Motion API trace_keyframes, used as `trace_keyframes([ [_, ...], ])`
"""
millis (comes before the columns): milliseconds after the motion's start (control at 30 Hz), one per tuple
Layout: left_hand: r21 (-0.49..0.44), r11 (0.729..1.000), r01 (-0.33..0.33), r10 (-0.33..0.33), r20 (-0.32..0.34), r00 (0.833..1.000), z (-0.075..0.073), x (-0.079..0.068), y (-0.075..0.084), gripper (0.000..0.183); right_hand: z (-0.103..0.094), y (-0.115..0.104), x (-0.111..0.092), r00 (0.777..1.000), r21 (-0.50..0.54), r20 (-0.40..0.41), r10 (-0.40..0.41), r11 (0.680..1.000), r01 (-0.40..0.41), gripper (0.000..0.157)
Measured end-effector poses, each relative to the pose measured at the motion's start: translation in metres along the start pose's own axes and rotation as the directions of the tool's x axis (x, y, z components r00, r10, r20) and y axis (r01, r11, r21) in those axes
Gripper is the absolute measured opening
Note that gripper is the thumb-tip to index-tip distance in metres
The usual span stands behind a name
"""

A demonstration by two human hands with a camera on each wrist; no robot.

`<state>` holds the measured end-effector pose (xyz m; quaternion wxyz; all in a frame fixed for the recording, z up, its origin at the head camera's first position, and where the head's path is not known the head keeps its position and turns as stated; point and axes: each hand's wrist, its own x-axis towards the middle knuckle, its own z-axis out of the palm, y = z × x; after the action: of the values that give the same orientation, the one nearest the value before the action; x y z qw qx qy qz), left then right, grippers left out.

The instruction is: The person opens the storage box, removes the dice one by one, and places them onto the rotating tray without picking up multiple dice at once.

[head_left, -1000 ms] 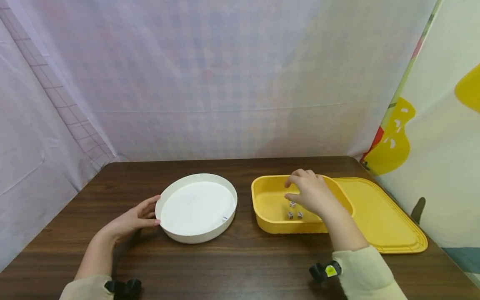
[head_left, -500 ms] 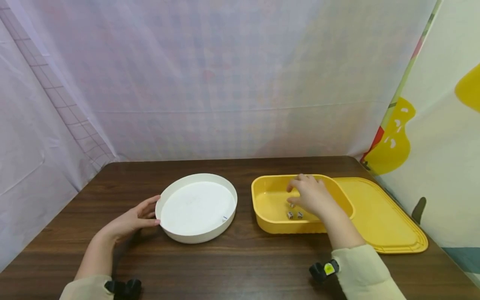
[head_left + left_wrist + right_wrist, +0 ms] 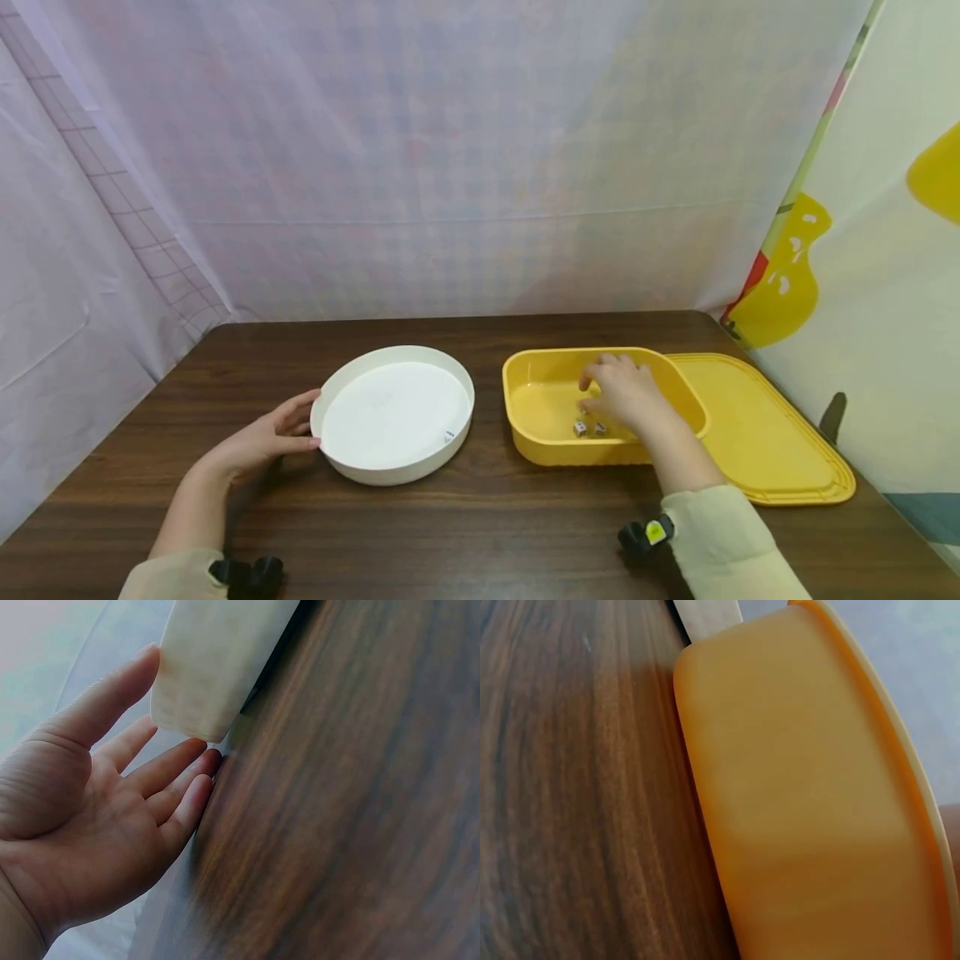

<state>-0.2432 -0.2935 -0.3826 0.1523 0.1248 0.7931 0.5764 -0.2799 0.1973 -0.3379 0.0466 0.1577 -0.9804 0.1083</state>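
At right hand [image 3: 621, 393]'s thumb tip, well apart from left hand [image 3: 262, 437]: partly hidden die [image 3: 583, 410], cubic, no long axis | right: fingers bent, cannot tell if grasping | bodyward of thumb: two more dice [image 3: 580, 429], same yellow tub [image 3: 570, 455] | left: relaxed, touching white tray [image 3: 386, 478] with one apparent die [image 3: 449, 437] across from fingertips

"Where does the head view look?"
"Forward and down, over the wooden table [image 3: 480, 542]."
"The wrist views?"
"Close: left faces the round white tray [image 3: 217, 667], right the yellow tub [image 3: 795, 765]. Head shares both."
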Motion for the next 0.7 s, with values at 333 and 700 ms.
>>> trace_keyframes([
  [333,-0.005,1.0,-0.01,0.01,0.009,1.0,0.0,-0.001,0.0,0.084,0.005,0.007,0.003,1.0,-0.001,0.012,-0.005,1.0,0.005,0.017],
  [700,-0.012,1.0,-0.014,0.014,0.012,1.0,0.0,-0.001,-0.001,0.084,0.011,0.011,0.005,1.0,-0.021,0.018,-0.024,0.999,0.024,0.011],
])
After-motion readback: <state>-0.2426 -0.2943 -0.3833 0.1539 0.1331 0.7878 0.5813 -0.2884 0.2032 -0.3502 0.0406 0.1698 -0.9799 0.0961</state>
